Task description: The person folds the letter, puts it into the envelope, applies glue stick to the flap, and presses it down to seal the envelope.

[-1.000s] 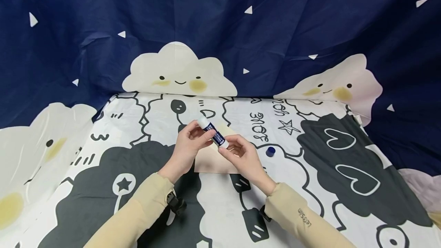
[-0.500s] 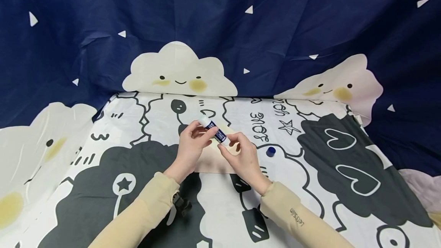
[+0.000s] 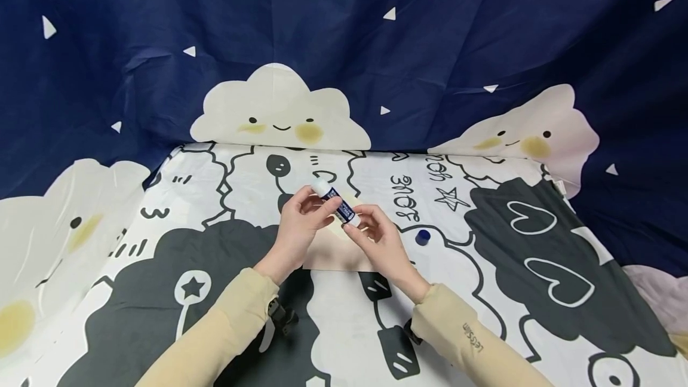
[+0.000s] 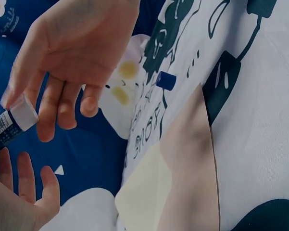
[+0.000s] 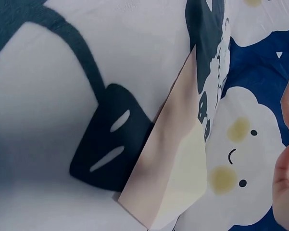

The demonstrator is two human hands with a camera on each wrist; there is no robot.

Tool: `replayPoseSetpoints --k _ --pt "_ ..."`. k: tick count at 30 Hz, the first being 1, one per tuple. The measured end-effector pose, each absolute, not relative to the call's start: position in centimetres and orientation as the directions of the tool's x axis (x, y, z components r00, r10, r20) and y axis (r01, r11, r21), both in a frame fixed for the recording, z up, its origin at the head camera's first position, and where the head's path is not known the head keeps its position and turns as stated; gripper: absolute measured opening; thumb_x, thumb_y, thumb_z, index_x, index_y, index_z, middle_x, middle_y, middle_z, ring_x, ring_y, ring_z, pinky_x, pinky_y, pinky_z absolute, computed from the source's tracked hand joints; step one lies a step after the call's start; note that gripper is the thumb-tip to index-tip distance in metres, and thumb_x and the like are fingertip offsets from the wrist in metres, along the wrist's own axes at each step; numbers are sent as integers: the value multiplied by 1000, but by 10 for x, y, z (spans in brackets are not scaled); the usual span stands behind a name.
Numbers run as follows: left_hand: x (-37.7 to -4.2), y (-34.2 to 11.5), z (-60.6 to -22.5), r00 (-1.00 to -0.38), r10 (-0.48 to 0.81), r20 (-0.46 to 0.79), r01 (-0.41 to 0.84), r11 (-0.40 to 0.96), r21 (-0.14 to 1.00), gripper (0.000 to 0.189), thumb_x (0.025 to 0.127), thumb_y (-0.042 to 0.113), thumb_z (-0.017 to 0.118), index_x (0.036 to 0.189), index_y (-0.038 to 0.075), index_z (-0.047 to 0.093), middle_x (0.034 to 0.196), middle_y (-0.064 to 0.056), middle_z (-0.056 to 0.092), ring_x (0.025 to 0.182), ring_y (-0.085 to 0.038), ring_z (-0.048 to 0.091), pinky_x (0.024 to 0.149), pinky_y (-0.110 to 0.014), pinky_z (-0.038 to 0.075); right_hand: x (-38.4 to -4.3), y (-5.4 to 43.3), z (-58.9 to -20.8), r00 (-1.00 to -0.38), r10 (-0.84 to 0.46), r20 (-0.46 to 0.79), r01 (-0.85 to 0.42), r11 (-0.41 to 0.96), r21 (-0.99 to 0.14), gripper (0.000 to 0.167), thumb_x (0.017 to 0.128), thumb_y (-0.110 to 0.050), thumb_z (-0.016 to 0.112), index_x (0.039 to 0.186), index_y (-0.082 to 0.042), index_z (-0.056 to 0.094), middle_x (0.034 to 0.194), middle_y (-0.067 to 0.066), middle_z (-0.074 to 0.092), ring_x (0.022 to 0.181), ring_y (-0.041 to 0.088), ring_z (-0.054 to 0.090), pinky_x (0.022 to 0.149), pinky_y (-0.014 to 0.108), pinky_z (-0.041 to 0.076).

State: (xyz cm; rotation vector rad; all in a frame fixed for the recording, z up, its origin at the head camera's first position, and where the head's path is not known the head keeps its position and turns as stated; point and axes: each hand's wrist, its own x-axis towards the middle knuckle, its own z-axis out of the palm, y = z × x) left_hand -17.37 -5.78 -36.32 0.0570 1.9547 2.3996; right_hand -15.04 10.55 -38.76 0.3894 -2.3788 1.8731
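Observation:
In the head view my left hand (image 3: 300, 226) holds a glue stick (image 3: 338, 205) by its dark blue labelled body, between thumb and fingers. It is tilted, its whitish top end pointing up and to the left. My right hand (image 3: 383, 242) pinches the white base at the lower right end. The left wrist view shows that white base (image 4: 25, 113) at the right thumb and index finger, the other fingers loosely bent. A blue cap (image 3: 423, 237) stands apart on the cloth, right of the right hand. Below the hands lies pinkish paper (image 3: 333, 252) with a pale yellow piece (image 4: 146, 190) on it.
A black and white cartoon-print cloth (image 3: 344, 321) covers the table. Behind it hangs a dark blue curtain (image 3: 344, 28) with clouds and small white triangles. Dark straps circle both wrists, below the beige sleeves (image 3: 215, 333).
The glue stick and left hand have shifted slightly to the right. My right hand's fingers and wrist have turned a little back and forth at the base. The cap and paper stay put.

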Motion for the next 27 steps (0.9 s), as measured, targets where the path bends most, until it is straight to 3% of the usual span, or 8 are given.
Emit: replayPoseSetpoints --k 5,9,11,15,17,19,22,27 --pt "-173 -57 -362 -999 50 -3 -13 -198 980 21 88 13 70 106 8 60 92 1 64 89 -9 65 93 -46 53 -151 103 -386 -962 -125 242 -264 207 -942 28 89 -6 66 114 0 57 94 11 64 74 5 54 65 18 46" --pt "-172 -56 -362 -999 35 -5 -11 -182 983 20 87 15 71 104 9 61 91 2 64 88 -10 65 92 -45 53 -151 102 -388 -928 -110 355 -371 328 -869 27 85 -8 71 108 -2 58 99 13 65 76 9 55 65 20 46" --pt "-171 -55 -362 -1000 22 -6 -9 -176 984 20 87 16 71 103 10 61 90 3 64 87 -10 65 92 -44 53 -152 100 -390 -876 -113 469 -468 433 -770 28 83 -9 74 105 -2 57 97 12 66 75 13 57 62 23 46" --pt "-170 -53 -364 -1000 -17 -4 -2 -165 986 22 86 17 73 104 12 63 89 5 64 86 -8 64 88 -40 53 -154 99 -397 -695 -146 704 -614 629 -476 32 77 -9 78 98 0 57 89 13 67 71 20 58 57 27 46" --pt "-169 -52 -364 -999 -36 -1 4 -156 988 23 85 17 73 106 12 63 89 6 64 85 -8 63 83 -35 53 -155 99 -399 -619 -166 768 -632 685 -361 33 75 -10 80 97 1 57 87 14 67 70 22 58 56 28 46" --pt "-169 -51 -364 -999 -43 1 8 -151 988 25 85 18 73 106 12 63 89 5 64 85 -7 63 82 -33 52 -155 99 -400 -587 -175 791 -636 704 -316 34 74 -10 81 96 1 58 86 14 67 70 23 58 55 28 46" --pt "-169 -52 -364 -1000 -30 2 7 -152 988 25 86 19 73 107 11 62 90 4 65 86 -8 63 86 -38 54 -154 99 -399 -635 -161 756 -639 659 -396 34 75 -11 80 98 1 58 88 13 67 70 21 58 57 27 47" --pt "-170 -57 -363 -999 34 -5 -11 -182 983 22 89 17 69 108 9 60 92 2 64 90 -9 64 96 -48 51 -150 102 -391 -853 -129 505 -507 428 -748 34 81 -10 76 109 -3 57 95 12 67 75 12 58 63 21 47"
